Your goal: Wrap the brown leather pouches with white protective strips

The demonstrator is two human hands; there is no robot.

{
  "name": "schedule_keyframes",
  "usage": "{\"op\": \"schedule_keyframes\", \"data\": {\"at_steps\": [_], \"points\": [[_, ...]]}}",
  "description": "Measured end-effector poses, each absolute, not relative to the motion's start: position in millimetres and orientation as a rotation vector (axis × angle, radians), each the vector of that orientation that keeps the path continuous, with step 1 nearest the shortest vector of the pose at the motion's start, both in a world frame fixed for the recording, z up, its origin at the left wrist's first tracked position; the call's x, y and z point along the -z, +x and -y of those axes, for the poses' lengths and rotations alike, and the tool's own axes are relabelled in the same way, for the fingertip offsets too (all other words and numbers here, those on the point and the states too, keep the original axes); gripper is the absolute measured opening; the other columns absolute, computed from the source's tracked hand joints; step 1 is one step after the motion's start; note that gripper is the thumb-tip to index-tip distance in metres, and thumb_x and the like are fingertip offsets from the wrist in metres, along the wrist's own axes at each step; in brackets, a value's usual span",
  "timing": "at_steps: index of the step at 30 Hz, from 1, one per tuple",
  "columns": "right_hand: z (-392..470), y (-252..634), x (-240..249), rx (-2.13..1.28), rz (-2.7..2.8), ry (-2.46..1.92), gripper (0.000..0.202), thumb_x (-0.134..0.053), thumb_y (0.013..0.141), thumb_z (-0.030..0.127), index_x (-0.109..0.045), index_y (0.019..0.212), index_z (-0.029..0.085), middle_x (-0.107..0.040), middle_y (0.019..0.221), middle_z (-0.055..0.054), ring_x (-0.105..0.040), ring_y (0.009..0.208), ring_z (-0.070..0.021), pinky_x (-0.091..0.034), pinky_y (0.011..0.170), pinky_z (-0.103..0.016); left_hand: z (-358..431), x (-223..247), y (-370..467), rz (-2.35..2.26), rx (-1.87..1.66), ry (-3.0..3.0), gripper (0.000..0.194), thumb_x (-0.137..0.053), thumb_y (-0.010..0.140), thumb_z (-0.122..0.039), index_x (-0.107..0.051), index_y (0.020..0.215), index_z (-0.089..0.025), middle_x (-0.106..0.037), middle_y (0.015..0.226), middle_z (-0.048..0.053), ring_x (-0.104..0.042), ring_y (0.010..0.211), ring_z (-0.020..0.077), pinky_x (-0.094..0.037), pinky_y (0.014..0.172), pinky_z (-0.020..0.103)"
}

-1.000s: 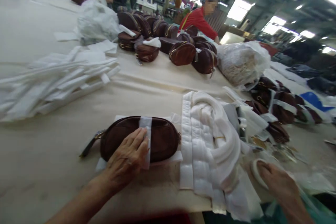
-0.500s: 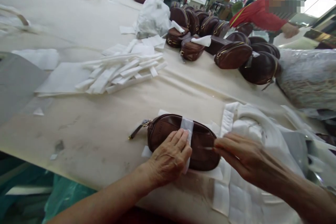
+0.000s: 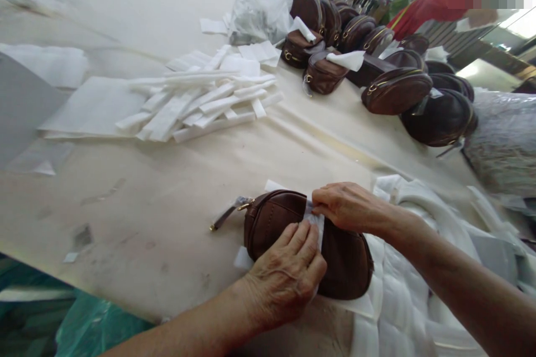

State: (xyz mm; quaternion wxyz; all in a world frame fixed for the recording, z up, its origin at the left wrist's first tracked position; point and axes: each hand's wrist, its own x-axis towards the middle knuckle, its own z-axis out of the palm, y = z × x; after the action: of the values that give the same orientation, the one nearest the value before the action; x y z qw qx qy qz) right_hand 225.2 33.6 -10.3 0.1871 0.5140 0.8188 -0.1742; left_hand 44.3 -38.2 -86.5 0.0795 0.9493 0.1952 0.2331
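A small oval brown leather bag (image 3: 345, 262) lies on the table in front of me, its zip pull (image 3: 228, 214) sticking out to the left. Round the bag's middle runs a white wrapping strip (image 3: 309, 212). My left hand (image 3: 288, 273) rests on the strip and the bag with its fingers stretched out, pressing down. At the strip's upper part my right hand (image 3: 349, 206) has thumb and fingertips pinched together, touching it. Whatever is in that pinch is hidden. White sheeting (image 3: 243, 258) shows from under the bag.
A pile of white strips (image 3: 209, 100) lies beyond the bag. Several brown bags (image 3: 396, 92) stand at the back right, by a white plastic bag (image 3: 262, 5). Crumpled white wrapping (image 3: 397, 284) lies at my right. A person in red (image 3: 435, 8) is behind the table.
My right hand has moved from the bag's right end, where a thin pale thing showed at its fingertips, left to the strip. My left hand stays on the strip. The view has shifted.
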Motion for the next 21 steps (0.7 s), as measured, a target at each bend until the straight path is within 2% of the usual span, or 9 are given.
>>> {"op": "schedule_keyframes", "data": {"at_steps": [4,6,8,11,14,17,21], "points": [[-39.1,225.1,10.9,0.62,-2.182,1.619,0.012,-0.058,0.081,0.026,-0.068,0.076,0.021,-0.066,0.062,-0.001,-0.058,0.059,-0.014,-0.033,0.054,-0.023,38.2,87.6,44.6,-0.598,-0.719,2.831,0.03,-0.045,0.087,-0.021,-0.054,0.11,-0.005,-0.048,0.132,0.025,-0.042,0.128,0.0356,-0.036,0.104,0.048],[-44.0,229.4,13.9,0.645,-2.162,1.73,0.009,-0.064,0.075,0.027,-0.067,0.079,0.02,-0.064,0.06,0.0,-0.056,0.057,-0.0139,-0.033,0.053,-0.023,38.4,87.8,44.5,-0.6,-0.739,2.833,0.029,-0.045,0.087,-0.021,-0.054,0.11,-0.005,-0.049,0.131,0.024,-0.044,0.127,0.0351,-0.037,0.104,0.047],[-50.0,236.8,20.0,0.732,-2.132,1.857,0.018,-0.07,0.066,0.028,-0.065,0.081,0.018,-0.062,0.06,0.001,-0.055,0.058,-0.0135,-0.033,0.052,-0.023,38.6,87.5,44.4,-0.604,-0.756,2.838,0.029,-0.044,0.088,-0.021,-0.054,0.109,-0.005,-0.05,0.13,0.024,-0.045,0.126,0.0345,-0.038,0.104,0.047],[-56.0,251.0,34.4,1.172,-2.035,1.94,0.021,-0.071,0.06,0.034,-0.065,0.071,0.017,-0.058,0.057,0.004,-0.051,0.055,-0.0113,-0.035,0.05,-0.022,38.7,86.6,44.8,-0.614,-0.764,2.856,0.029,-0.042,0.088,-0.02,-0.055,0.109,-0.005,-0.051,0.129,0.024,-0.046,0.125,0.0338,-0.038,0.103,0.046],[-51.7,264.8,50.1,1.506,-1.965,2.009,0.027,-0.066,0.063,0.042,-0.069,0.068,0.015,-0.06,0.057,0.002,-0.052,0.054,-0.0119,-0.04,0.05,-0.023,38.9,86.1,45.2,-0.632,-0.789,2.878,0.029,-0.04,0.088,-0.019,-0.056,0.108,-0.005,-0.053,0.128,0.023,-0.048,0.124,0.0328,-0.039,0.102,0.044],[-34.2,273.2,58.6,1.388,-2.04,2.214,0.028,-0.058,0.072,0.041,-0.07,0.072,0.015,-0.064,0.063,-0.003,-0.057,0.06,-0.0152,-0.046,0.058,-0.027,39.3,85.8,45.2,-0.627,-0.805,2.883,0.029,-0.037,0.089,-0.018,-0.057,0.107,-0.006,-0.053,0.128,0.022,-0.047,0.124,0.0312,-0.04,0.102,0.043],[5.6,265.1,56.9,0.802,-2.479,2.435,0.025,-0.05,0.084,0.031,-0.069,0.092,0.017,-0.068,0.095,-0.009,-0.061,0.089,-0.0205,-0.048,0.084,-0.037,39.9,84.2,45.7,-0.635,-0.823,2.868,0.029,-0.036,0.09,-0.017,-0.057,0.106,-0.006,-0.052,0.128,0.021,-0.047,0.124,0.0311,-0.042,0.102,0.043]]}}
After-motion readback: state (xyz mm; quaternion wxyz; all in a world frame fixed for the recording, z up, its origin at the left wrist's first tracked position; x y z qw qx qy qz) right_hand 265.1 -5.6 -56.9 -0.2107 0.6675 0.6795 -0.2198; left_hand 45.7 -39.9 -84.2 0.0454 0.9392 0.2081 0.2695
